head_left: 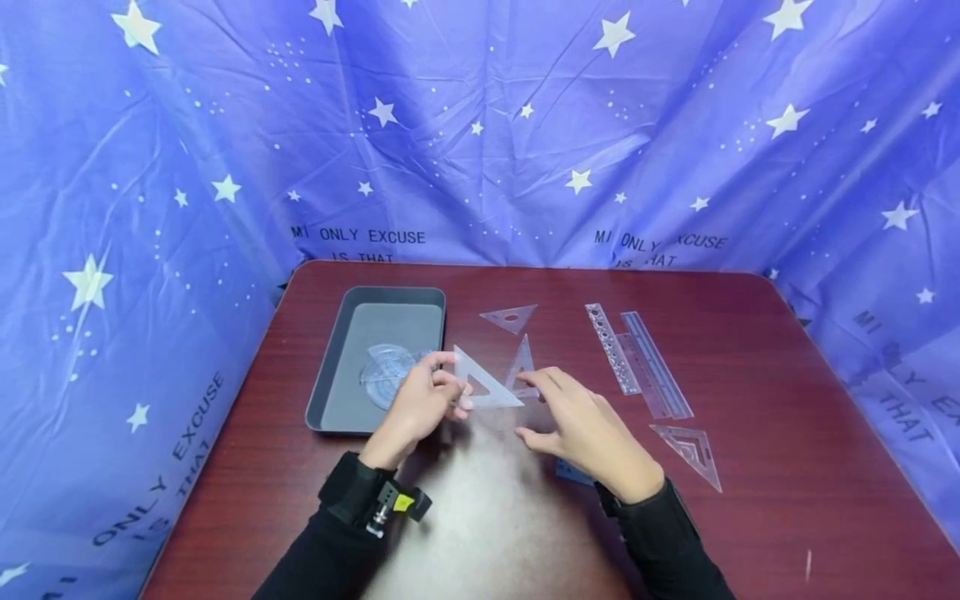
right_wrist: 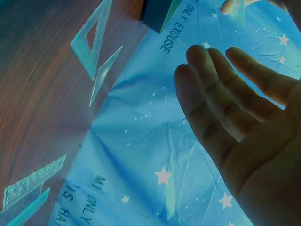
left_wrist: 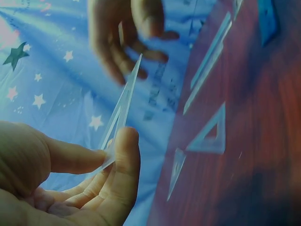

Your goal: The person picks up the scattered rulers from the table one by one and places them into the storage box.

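My left hand pinches a clear plastic set square between thumb and fingers, holding it above the table. The left wrist view shows this set square nearly edge-on, its long point aimed toward the other hand. My right hand hovers just right of that point, fingers spread and slightly bent, with nothing in its grasp. Its bare palm shows in the right wrist view. Behind the gap between the hands, a second clear set square lies on the table, and a smaller one lies farther back.
A grey tray at left holds clear round and half-round protractors. Several clear rulers lie to the right, with another set square nearer. Part of a blue flat piece shows below my right hand. A starry curtain surrounds the table.
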{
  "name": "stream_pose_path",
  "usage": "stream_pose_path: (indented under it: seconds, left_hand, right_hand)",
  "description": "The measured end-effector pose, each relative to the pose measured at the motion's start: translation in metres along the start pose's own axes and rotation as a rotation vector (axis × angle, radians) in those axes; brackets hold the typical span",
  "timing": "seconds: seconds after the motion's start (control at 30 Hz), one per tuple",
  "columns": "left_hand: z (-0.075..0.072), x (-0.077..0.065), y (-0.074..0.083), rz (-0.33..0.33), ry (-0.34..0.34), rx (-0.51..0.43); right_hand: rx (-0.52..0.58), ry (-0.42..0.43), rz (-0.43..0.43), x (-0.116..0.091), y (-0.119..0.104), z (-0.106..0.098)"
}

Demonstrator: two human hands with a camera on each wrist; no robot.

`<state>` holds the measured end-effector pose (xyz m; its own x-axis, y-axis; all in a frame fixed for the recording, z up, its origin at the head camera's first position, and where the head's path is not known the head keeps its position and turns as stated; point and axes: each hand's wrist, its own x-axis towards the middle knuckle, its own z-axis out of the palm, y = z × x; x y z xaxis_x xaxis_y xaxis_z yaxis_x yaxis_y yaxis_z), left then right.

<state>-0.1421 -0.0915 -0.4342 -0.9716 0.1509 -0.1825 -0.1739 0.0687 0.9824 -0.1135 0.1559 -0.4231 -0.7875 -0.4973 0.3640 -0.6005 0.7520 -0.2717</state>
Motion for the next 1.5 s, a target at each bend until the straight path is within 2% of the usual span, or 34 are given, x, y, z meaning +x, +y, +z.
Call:
stream_pose_path:
  seconds: [0.27,0.43,0.63,0.77,1.03,1.17,1.37,1.5]
  left_hand:
    - [-0.042,0.014,0.003,-0.023,0.127,0.122]
    - [-0.065,0.025,0.002,-0.084,0.192,0.192]
    - [-0.081,0.039,-0.004,-0.164,0.257,0.315]
    - [-0.087,0.044,-0.010,-0.190,0.266,0.355]
    - [-0.099,0.048,-0.010,-0.200,0.304,0.386]
    - [-0.102,0.049,-0.012,-0.203,0.307,0.438]
    - [-0.110,0.055,-0.021,-0.166,0.314,0.621]
    - [-0.127,0.077,-0.051,-0.090,0.350,0.775]
  right_hand:
    - [-0.046,-0.037,0.062,-0.012,0.013,-0.003]
    - [-0.041,-0.063,0.103,-0.020,0.017,-0.004]
    - [-0.025,-0.091,0.120,-0.023,0.019,-0.002]
    - [-0.017,-0.099,0.123,-0.024,0.020,-0.001]
    - [-0.023,-0.096,0.138,-0.025,0.025,0.000]
    - [-0.021,-0.098,0.135,-0.025,0.025,-0.001]
    - [-0.015,-0.100,0.134,-0.025,0.026,-0.002]
    - [-0.004,-0.097,0.132,-0.025,0.026,-0.003]
